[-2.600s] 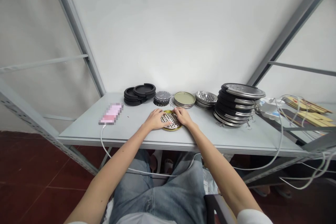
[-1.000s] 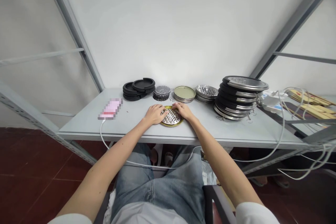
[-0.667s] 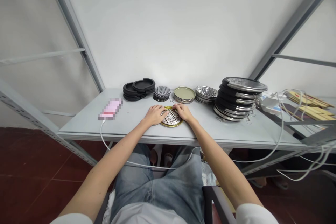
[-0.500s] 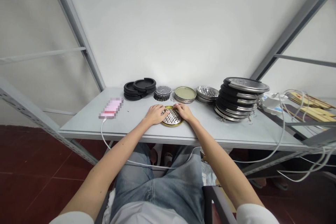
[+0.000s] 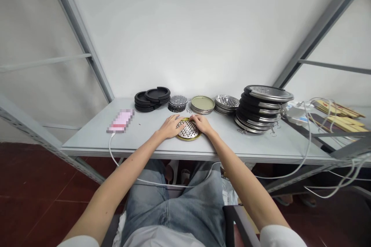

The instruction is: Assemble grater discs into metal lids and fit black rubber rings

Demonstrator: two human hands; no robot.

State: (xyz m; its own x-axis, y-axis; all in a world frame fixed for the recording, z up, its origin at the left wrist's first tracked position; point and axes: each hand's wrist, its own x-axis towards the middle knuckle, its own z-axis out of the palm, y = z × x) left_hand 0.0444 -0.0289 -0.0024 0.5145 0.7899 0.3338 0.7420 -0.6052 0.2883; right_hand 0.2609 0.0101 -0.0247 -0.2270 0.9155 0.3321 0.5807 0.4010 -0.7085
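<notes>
A round metal grater plate (image 5: 189,129) with raised teeth lies within a gold-rimmed ring (image 5: 188,139) near the table's front edge. My left hand (image 5: 170,126) grips its left side, thumb on the toothed face and fingers round the far rim. From the right, my right hand (image 5: 202,124) is closed on the upper right rim, its fingers bent over the edge. Just behind my hands stand a small stack of perforated discs (image 5: 177,102), a stack of gold-rimmed lids (image 5: 202,103) and a stack of shiny grater plates (image 5: 227,102). Small wire hooks (image 5: 188,110) lie between the first two.
Black rings (image 5: 156,94) are piled at the back left, with a pink-screened phone (image 5: 121,120) and its white cable nearer. A tall stack of black-rimmed graters (image 5: 257,110) stands right. Yellow wooden pieces (image 5: 344,121) lie beyond the shelf post. Metal uprights flank the table.
The view has shifted slightly, so everything on the table sits a little further left. Both hands keep their hold on the grater plate, with hardly any finger movement.
</notes>
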